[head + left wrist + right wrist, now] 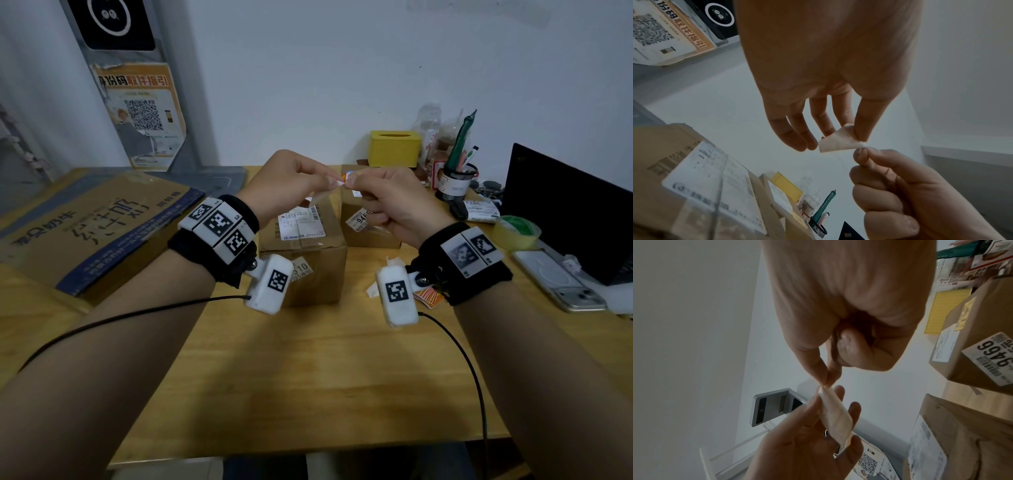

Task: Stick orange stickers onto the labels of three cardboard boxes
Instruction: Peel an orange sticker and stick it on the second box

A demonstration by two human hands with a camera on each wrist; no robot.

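Both hands are raised above the boxes. My left hand (pixel 329 180) pinches a small white backing paper (pixel 840 143) between thumb and fingers. My right hand (pixel 353 179) pinches the paper's near corner, where a bit of the orange sticker (pixel 344 177) shows. In the right wrist view the backing paper (pixel 835 417) lies across the left fingers (pixel 853 408). Below the hands stands a cardboard box (pixel 308 270) with a white label (pixel 301 222). A second box (pixel 371 222) with a "9466" tag stands to its right. A large flat box (pixel 85 226) lies at the left.
Orange sticker sheets (pixel 428 296) and white paper scraps (pixel 376 287) lie on the wooden table (pixel 308 377) under my right wrist. A yellow tissue box (pixel 394 149), pen holder (pixel 457 181), tape roll (pixel 517 229), phone (pixel 555 284) and laptop (pixel 568 212) crowd the right side.
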